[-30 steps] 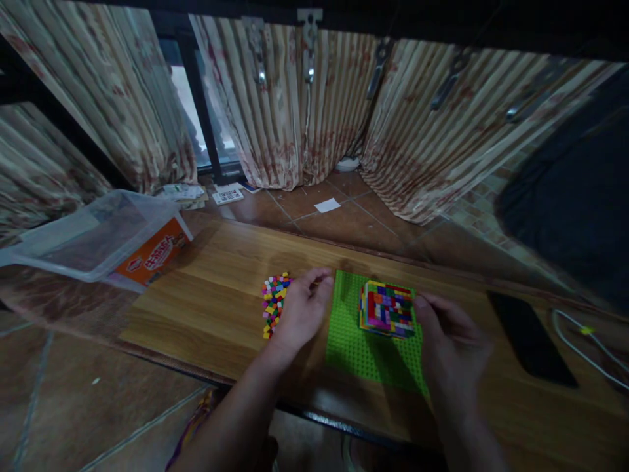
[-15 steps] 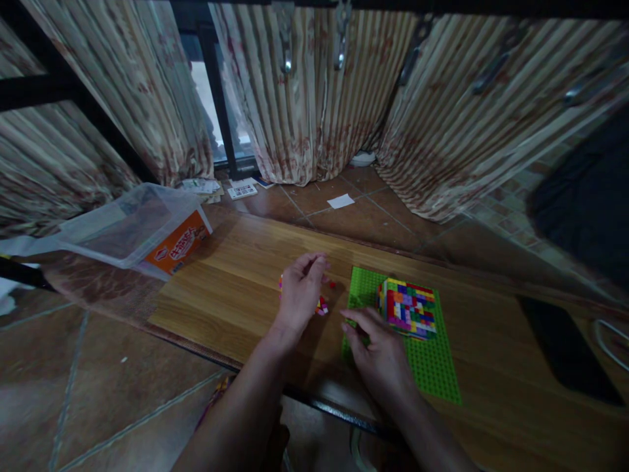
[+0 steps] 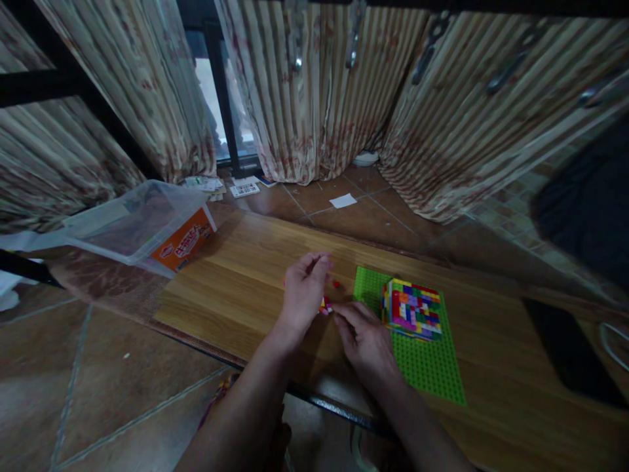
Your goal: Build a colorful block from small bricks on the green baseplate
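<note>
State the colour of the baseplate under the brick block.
Bright green baseplate, best seen in the head view.

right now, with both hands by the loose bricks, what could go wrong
The left hand blocks the view of some loose bricks, so it might nudge a few aside unnoticed. The bricks are tiny, so the right hand, its fingertips beside them, could fumble one. That hand is also close to the brick block on the green baseplate, so a careless swing might bump it.
</note>
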Motion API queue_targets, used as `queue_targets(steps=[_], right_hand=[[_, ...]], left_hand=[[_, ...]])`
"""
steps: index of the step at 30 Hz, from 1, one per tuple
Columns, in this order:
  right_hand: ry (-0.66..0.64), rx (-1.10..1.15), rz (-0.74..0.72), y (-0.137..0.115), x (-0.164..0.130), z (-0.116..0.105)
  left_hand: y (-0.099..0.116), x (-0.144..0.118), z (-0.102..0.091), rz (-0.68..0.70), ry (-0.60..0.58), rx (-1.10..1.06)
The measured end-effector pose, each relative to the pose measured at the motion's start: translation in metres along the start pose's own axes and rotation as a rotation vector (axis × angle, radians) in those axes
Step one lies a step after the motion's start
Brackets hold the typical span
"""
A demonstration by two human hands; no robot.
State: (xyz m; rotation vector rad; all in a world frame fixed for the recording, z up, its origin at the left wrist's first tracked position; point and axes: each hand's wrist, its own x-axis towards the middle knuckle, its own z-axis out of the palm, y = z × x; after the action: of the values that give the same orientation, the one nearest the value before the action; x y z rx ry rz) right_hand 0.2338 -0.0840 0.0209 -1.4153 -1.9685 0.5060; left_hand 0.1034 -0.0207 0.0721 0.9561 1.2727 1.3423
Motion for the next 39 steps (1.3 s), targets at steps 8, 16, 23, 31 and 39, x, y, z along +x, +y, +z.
queue_targets(steps=[8,16,23,31,39], right_hand=[[-0.03,-0.067,-0.02,-0.001,0.002,0.005],[-0.036,-0.105,-0.009,0.001,0.002,0.007],[-0.042,-0.064,0.008,-0.001,0.002,0.006],[0.179,0.11,-0.011,-0.02,-0.005,-0.039],[0.549,-0.034,0.321,0.038,-0.018,-0.112]], left_hand=[[-0.004,0.001,0.001,0.011,-0.01,-0.006],[-0.007,0.0,0.006,-0.017,-0.019,-0.021],[-0.009,0.001,0.006,-0.004,-0.036,-0.008],[-0.007,-0.002,0.006,-0.038,-0.047,0.021],[-0.004,-0.005,0.011,-0.044,-0.053,0.023]])
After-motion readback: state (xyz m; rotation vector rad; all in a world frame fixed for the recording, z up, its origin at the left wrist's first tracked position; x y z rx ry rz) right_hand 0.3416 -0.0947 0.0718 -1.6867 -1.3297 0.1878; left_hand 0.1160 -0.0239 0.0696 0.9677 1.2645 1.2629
